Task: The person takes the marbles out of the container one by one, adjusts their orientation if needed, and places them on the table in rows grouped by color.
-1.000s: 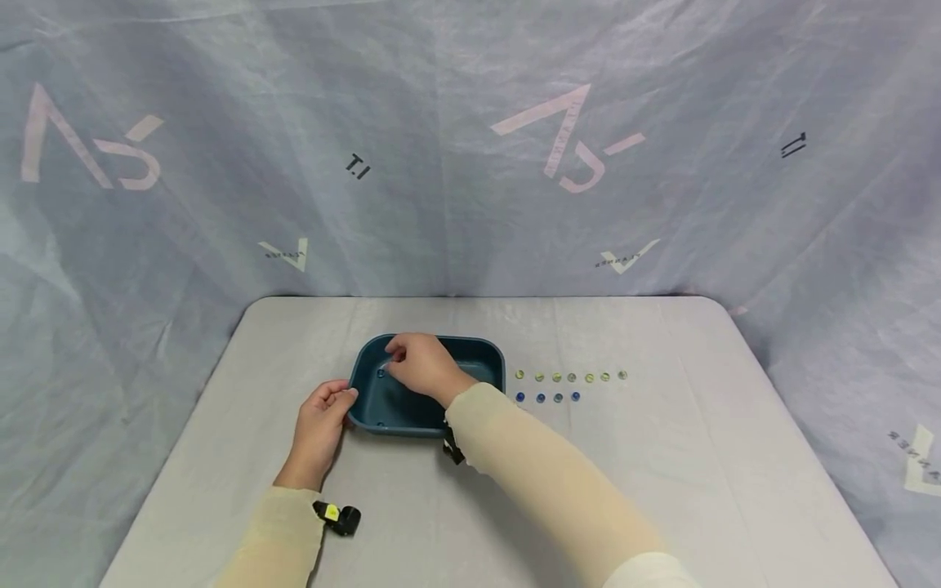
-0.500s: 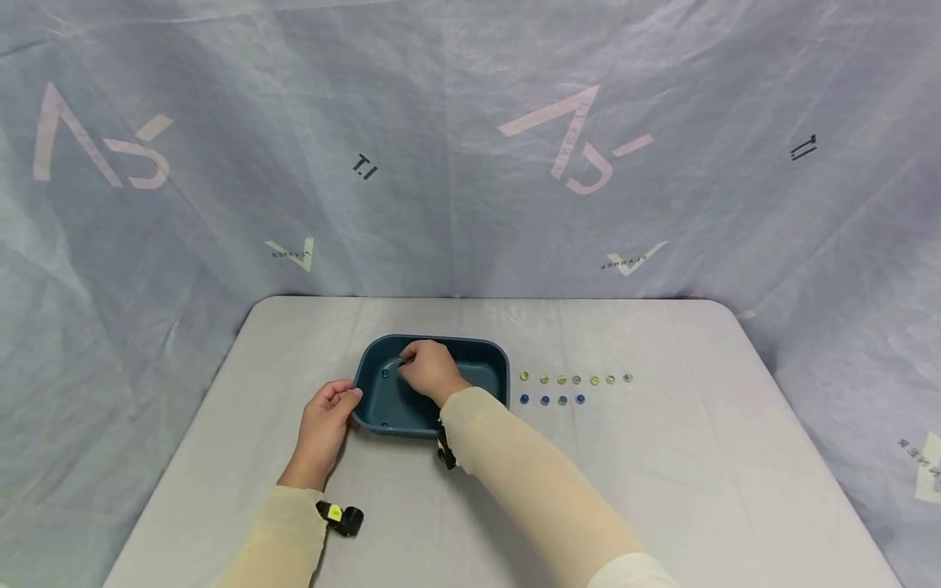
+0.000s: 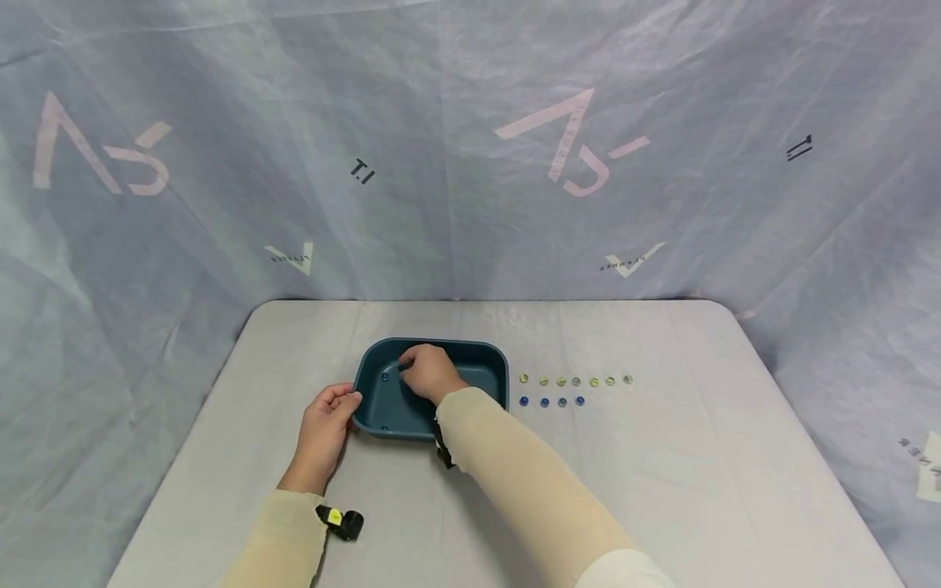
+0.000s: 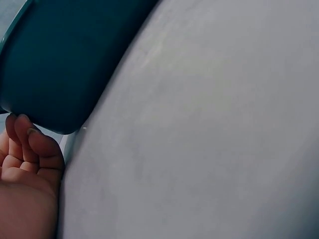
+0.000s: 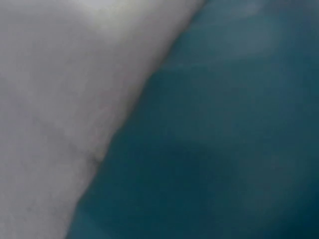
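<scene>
A dark teal rectangular tray (image 3: 382, 408) with rounded corners stands on the table. My left hand (image 3: 323, 425) holds its left rim, fingers bent against the outer wall; in the left wrist view these fingers (image 4: 42, 144) lie at the tray's edge. My right hand (image 3: 432, 374) reaches into the tray, its fingers bent and pointing left; I cannot tell whether something is between the fingertips. A small blue marble (image 3: 385, 377) lies just left of them on the tray floor. Another small marble (image 3: 385, 429) shows near the front wall. The right wrist view is blurred, with only tray and cloth showing.
Right of the tray, several yellow-green marbles (image 3: 562, 381) form a row on the pale table (image 3: 662, 474). A shorter row of several blue marbles (image 3: 544, 402) lies in front of it. A grey printed cloth (image 3: 456, 204) hangs behind the table.
My right hand has shifted slightly right and lower inside the tray, away from the blue marble. The left hand keeps its place at the rim, and the marble rows are the same.
</scene>
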The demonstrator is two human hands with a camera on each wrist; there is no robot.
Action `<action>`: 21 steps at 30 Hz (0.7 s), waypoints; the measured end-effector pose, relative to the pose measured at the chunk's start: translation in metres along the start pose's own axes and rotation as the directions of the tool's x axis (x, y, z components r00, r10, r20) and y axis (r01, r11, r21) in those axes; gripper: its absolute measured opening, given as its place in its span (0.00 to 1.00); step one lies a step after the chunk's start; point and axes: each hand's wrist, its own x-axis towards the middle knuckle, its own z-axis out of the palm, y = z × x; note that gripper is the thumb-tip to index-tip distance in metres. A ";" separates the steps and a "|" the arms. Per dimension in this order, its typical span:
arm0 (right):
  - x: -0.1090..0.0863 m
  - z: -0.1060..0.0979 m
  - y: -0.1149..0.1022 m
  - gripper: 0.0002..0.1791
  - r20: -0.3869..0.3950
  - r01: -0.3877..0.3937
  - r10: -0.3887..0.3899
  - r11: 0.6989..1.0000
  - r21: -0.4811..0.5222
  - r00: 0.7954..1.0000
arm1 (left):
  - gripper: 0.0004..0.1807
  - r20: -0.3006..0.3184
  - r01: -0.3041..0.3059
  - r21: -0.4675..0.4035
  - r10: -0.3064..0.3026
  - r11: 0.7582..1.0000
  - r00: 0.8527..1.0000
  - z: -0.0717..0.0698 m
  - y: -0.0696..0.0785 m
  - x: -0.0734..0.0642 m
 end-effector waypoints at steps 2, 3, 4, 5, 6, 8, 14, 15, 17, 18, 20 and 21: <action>0.001 0.001 0.000 0.12 0.003 0.004 -0.004 1.000 0.002 1.000 | 0.17 0.005 0.002 0.004 -0.002 1.000 1.000 0.000 0.001 0.000; 0.001 0.002 0.000 0.11 0.002 0.006 -0.006 1.000 0.000 1.000 | 0.17 0.007 0.004 0.006 -0.004 1.000 1.000 -0.001 0.001 0.000; 0.001 0.002 0.000 0.10 0.001 0.007 -0.007 1.000 -0.003 1.000 | 0.17 0.007 0.006 0.007 -0.006 1.000 1.000 -0.001 0.001 0.000; 0.001 0.002 0.000 0.09 -0.002 0.008 -0.008 1.000 -0.005 1.000 | 0.17 0.006 0.006 0.009 -0.006 1.000 1.000 -0.001 0.001 0.000; 0.001 0.002 0.000 0.09 -0.005 0.008 -0.008 1.000 -0.007 1.000 | 0.17 0.005 0.007 0.011 -0.007 1.000 1.000 -0.001 0.002 0.000; 0.001 0.001 0.000 0.07 -0.008 0.006 -0.006 1.000 -0.014 1.000 | 0.18 0.005 0.007 0.014 -0.007 1.000 1.000 0.000 0.002 0.001; 0.001 0.000 0.003 0.03 0.016 0.005 -0.004 0.999 -0.040 1.000 | 0.17 0.005 0.010 0.008 -0.010 1.000 1.000 0.001 0.001 0.000; 0.001 0.001 0.003 0.02 0.019 0.008 -0.007 0.999 -0.043 1.000 | 0.18 0.006 0.012 0.009 -0.012 1.000 1.000 0.000 0.001 0.000; 0.002 0.001 0.003 0.01 0.023 0.009 -0.008 0.999 -0.048 1.000 | 0.18 0.006 0.014 0.012 -0.014 1.000 1.000 0.000 0.001 0.000; 0.002 0.001 0.003 0.01 0.026 0.010 -0.009 0.999 -0.048 1.000 | 0.19 0.006 0.017 0.015 -0.017 1.000 1.000 0.000 0.001 0.000; 0.001 0.001 0.002 0.02 0.032 0.008 -0.006 0.999 -0.042 0.999 | 0.19 0.005 0.018 0.015 -0.018 1.000 1.000 0.000 0.001 0.000; 0.001 0.001 0.002 0.03 0.034 0.006 -0.004 0.999 -0.038 0.999 | 0.19 0.004 0.019 0.015 -0.020 1.000 1.000 0.000 0.001 0.000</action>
